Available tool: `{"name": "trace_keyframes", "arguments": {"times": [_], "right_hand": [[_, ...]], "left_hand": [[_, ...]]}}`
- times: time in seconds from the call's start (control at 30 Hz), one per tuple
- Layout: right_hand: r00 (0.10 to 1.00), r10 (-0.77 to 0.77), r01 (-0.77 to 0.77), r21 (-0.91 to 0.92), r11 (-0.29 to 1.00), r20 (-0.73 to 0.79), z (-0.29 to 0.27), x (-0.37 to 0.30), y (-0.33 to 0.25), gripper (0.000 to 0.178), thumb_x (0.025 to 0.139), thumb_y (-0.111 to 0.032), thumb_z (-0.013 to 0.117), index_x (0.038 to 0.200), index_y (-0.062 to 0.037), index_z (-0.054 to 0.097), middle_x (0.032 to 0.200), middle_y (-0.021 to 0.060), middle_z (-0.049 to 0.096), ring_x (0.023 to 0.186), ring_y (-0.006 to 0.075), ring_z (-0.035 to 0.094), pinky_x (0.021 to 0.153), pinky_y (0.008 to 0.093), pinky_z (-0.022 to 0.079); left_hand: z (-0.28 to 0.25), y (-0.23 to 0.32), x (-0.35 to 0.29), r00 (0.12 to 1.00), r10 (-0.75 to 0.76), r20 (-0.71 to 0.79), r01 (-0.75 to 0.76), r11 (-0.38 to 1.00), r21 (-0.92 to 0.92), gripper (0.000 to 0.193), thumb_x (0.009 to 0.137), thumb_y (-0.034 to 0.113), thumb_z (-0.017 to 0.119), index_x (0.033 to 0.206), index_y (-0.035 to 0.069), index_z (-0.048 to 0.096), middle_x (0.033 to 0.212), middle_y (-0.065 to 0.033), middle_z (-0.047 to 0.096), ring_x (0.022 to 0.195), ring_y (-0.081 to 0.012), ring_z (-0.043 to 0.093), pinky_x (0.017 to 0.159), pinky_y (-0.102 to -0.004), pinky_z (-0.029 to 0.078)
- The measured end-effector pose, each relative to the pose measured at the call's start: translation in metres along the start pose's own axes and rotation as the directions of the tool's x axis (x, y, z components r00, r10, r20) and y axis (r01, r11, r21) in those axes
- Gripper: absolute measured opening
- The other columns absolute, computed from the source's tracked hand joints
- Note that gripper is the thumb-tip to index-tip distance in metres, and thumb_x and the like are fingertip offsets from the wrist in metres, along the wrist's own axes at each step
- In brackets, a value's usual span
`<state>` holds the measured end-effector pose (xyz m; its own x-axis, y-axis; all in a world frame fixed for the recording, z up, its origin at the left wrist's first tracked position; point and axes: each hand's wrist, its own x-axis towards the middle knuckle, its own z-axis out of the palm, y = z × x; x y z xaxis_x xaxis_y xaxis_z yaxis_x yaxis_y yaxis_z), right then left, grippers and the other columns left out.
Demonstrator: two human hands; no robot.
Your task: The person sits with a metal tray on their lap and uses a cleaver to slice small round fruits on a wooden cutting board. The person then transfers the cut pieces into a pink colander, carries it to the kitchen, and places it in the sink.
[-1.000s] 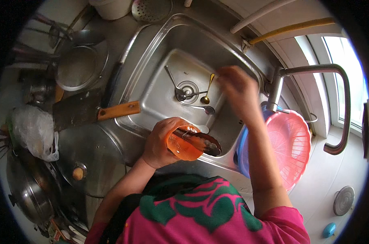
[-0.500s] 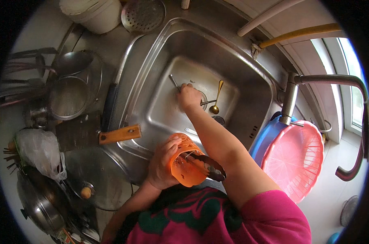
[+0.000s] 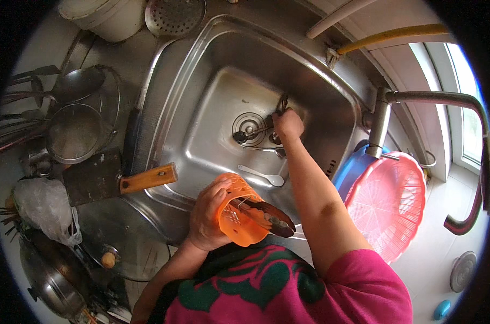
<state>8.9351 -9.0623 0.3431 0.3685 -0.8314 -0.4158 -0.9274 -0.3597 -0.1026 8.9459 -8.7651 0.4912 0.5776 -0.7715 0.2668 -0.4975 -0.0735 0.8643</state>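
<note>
My left hand (image 3: 206, 216) is wrapped around an orange perforated utensil holder (image 3: 239, 229), tilted with its mouth toward me. Metal tongs (image 3: 274, 218) with dark, shiny arms stick out of it, beside thin metal pieces. Down in the sink (image 3: 212, 113), my right hand (image 3: 289, 127) is closed on a piece of cutlery (image 3: 283, 102) whose dark end pokes out beyond the fingers; its exact kind is hidden. Beside that hand, a dark long-handled utensil (image 3: 240, 136) lies across the round drain (image 3: 250, 123). Nearer me rests a white spoon (image 3: 264, 175).
A cleaver (image 3: 148, 179) lies at the sink's left edge, its wooden handle reaching over the rim. A pink basket (image 3: 388, 205) and the faucet (image 3: 380, 124) stand on the right. Pots, a skimmer (image 3: 175, 16) and a glass lid (image 3: 126, 237) crowd the left counter.
My right hand has moved rightward across the sink, away from the drain's left side. The white spoon and the drain show more fully. My left hand keeps hold of the orange holder.
</note>
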Motion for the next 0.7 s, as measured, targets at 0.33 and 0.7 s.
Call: {"name": "trace_keyframes", "arguments": {"times": [0.33,0.7], "right_hand": [[0.994,0.105,-0.103,0.094,0.99,-0.016,0.01,0.008,0.02,0.028,0.073,-0.025,0.062,0.09,-0.0041,0.068,0.1,0.0184,0.066,0.095,0.0343,0.063,0.078,0.042,0.051],[0.995,0.095,-0.096,0.102,0.99,0.017,0.014,0.009,0.032,0.039,0.069,-0.034,0.067,0.096,-0.0044,0.068,0.098,0.0188,0.066,0.094,0.0342,0.063,0.08,0.0412,0.05]], "left_hand": [[0.002,0.0,-0.001,1.0,-0.015,-0.002,0.015,1.0,0.004,0.09,0.062,0.028,0.081,0.134,0.007,0.029,0.13,-0.0182,0.044,0.117,-0.0393,0.048,0.098,-0.0465,0.039],[0.002,0.0,0.002,1.0,-0.005,0.003,0.005,1.0,-0.015,0.088,0.062,0.025,0.08,0.133,0.007,0.03,0.129,-0.0181,0.044,0.118,-0.0385,0.047,0.099,-0.0469,0.039]]}}
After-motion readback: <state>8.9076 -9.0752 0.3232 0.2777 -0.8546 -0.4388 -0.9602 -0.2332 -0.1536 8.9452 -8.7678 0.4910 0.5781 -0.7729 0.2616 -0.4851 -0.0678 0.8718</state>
